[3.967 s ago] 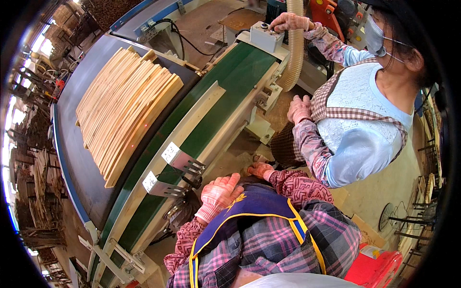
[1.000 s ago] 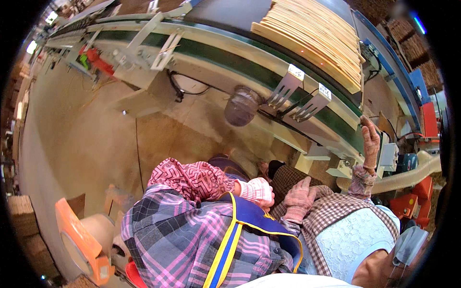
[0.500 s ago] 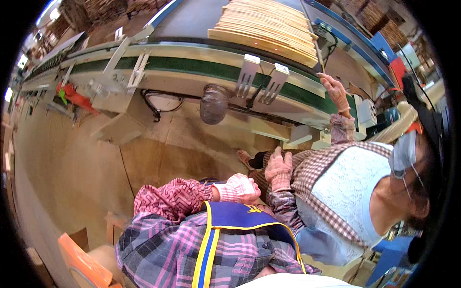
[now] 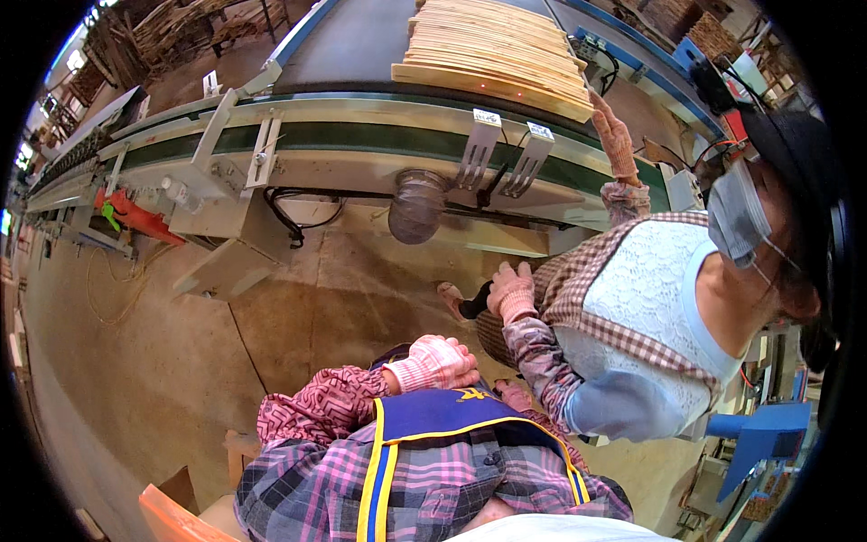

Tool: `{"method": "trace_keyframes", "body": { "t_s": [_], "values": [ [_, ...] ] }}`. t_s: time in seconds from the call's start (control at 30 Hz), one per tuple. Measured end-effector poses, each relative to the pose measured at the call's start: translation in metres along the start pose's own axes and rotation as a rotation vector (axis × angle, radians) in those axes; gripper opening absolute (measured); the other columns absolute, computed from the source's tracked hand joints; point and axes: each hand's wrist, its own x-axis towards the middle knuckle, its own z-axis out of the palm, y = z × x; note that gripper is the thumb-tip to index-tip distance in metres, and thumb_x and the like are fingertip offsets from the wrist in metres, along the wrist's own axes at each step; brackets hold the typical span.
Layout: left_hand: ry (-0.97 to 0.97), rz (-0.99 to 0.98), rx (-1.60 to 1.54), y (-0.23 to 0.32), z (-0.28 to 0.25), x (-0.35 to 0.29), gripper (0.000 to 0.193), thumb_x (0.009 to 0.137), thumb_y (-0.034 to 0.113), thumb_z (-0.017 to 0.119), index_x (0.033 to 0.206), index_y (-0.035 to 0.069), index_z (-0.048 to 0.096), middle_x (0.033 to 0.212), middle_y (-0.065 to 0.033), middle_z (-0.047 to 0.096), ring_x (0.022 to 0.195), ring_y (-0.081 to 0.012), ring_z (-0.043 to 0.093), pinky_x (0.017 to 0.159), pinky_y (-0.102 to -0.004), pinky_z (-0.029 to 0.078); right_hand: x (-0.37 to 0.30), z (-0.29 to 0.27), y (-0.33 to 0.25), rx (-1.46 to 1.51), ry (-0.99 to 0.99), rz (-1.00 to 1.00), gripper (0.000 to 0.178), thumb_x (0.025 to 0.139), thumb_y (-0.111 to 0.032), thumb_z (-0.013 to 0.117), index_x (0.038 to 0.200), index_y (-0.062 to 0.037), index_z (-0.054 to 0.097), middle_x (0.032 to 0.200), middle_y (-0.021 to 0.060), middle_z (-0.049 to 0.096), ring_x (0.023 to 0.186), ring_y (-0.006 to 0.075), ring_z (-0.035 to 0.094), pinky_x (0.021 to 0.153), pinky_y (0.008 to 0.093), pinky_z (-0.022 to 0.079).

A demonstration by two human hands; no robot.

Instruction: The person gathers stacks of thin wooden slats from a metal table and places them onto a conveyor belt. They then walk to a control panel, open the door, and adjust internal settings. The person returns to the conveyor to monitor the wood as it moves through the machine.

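My left hand [image 4: 435,363], in a pink and white glove with bare fingertips, is held at my waist in front of my blue apron [image 4: 456,411]. Its fingers are curled closed and nothing shows in them; the palm is hidden. Only a small part of my right hand [image 4: 512,394] shows beyond the apron's edge, its fingers mostly hidden. Across the belt, a stack of thin wooden strips [image 4: 492,50] lies on a dark conveyor [image 4: 348,45]. A co-worker's gloved hand [image 4: 614,135] touches the stack's right end; that person's other hand [image 4: 512,289] is held at their waist.
The co-worker in a checked apron [image 4: 614,334] stands close on my right. A green belt [image 4: 361,140] with metal brackets [image 4: 479,149] runs across in front. A grey duct [image 4: 418,208] hangs below it. An orange object [image 4: 172,519] is at lower left, a blue machine part [image 4: 763,443] at right.
The co-worker's far hand has shifted up and left along the stack's end. My left hand sits slightly lower in view, still curled. The view has swung a little.
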Motion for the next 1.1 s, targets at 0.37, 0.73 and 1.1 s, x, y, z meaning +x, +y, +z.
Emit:
{"method": "trace_keyframes", "body": {
  "t_s": [0.37, 0.73, 1.1],
  "values": [
    [-0.167, -0.164, 0.288, -0.009, 0.065, -0.035, 0.027, 0.093, 0.035, 0.048, 0.098, 0.017, 0.068, 0.101, -0.0064, 0.068, 0.095, -0.0282, 0.066, 0.076, -0.0458, 0.056, -0.314, 0.327, -0.034, 0.746, -0.21, 0.454, 0.047, 0.095, -0.032, 0.055, 0.139, -0.0151, 0.051, 0.142, 0.0098, 0.051, 0.135, 0.0281, 0.043, 0.106, 0.0429, 0.04],
    [-0.358, -0.849, 0.028, -0.041, 0.166, -0.03, 0.044, 0.092, 0.048, 0.052, 0.101, 0.01, 0.072, 0.101, -0.02, 0.071, 0.097, -0.0404, 0.066, 0.083, -0.0501, 0.051, -0.29, 0.324, 0.174, 0.501, 0.502, 0.827, 0.026, 0.083, -0.008, 0.057, 0.109, -0.0093, 0.06, 0.111, 0.0144, 0.061, 0.102, 0.0341, 0.063, 0.084, 0.0421, 0.054],
    [-0.194, -0.971, -0.076, -0.042, 0.324, -0.072, 0.047, 0.095, 0.05, 0.05, 0.115, 0.011, 0.068, 0.109, -0.016, 0.07, 0.097, -0.0377, 0.067, 0.083, -0.0466, 0.052, -0.257, 0.346, 0.357, 1.163, 0.42, 1.021, 0.043, 0.095, -0.045, 0.051, 0.111, -0.0093, 0.068, 0.113, 0.0195, 0.068, 0.111, 0.0386, 0.061, 0.096, 0.0457, 0.048]
  ]
}}
